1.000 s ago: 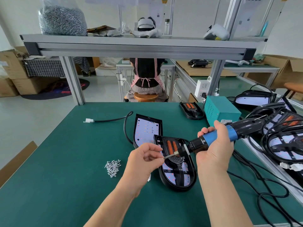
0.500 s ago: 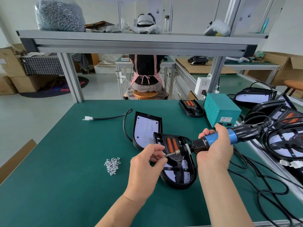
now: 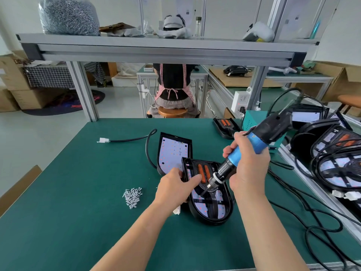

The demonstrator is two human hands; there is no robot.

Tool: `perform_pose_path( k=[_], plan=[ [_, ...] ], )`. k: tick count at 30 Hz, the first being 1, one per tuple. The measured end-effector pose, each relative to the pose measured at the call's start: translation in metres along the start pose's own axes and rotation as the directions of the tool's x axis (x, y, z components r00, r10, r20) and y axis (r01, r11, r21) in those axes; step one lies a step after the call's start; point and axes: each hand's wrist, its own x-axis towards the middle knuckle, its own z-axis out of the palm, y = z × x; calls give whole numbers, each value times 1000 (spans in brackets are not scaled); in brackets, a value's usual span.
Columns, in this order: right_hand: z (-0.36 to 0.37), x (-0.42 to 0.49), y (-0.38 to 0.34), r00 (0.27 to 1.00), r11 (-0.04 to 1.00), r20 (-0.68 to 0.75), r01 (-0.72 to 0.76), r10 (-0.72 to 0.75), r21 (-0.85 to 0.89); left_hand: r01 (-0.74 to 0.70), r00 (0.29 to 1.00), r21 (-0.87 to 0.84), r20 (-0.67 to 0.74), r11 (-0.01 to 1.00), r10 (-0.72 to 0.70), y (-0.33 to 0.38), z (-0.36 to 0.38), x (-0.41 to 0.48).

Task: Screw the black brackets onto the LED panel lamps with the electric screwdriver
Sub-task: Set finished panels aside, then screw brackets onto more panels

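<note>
- Your left hand (image 3: pixel 175 189) presses nearly straight fingers (image 3: pixel 195 178) on the black D-shaped LED panel lamp (image 3: pixel 230 207), near centre, steadying it.
- Your right hand (image 3: pixel 248 173) wraps the blue-and-black electric screwdriver (image 3: pixel 254 145), bit tilted onto the black bracket (image 3: pixel 212 205).

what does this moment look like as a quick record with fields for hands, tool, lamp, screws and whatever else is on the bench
left hand: fingers laid fairly straight on the near lamp, steadying it
right hand: grips the electric screwdriver by its blue body
tool: tilted, bit pointing down at the black bracket; screw at the tip too small to tell
lamp: LED side up on the green table, overlapping a second lamp behind it
loose screws: small pile left of the near lamp
right side: more lamps with cables
</note>
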Motion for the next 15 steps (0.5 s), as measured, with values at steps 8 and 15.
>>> perform_pose_path(
  k=[8,15],
  plan=[
    [8,-3,7,997,998,79,4,1,-63,-10,1000,-6,1,1000,10,0,10,4],
    [13,-2,10,977,993,209,-19,43,-115,18,1000,-17,-10,1000,-18,-1,12,6]
  ],
)
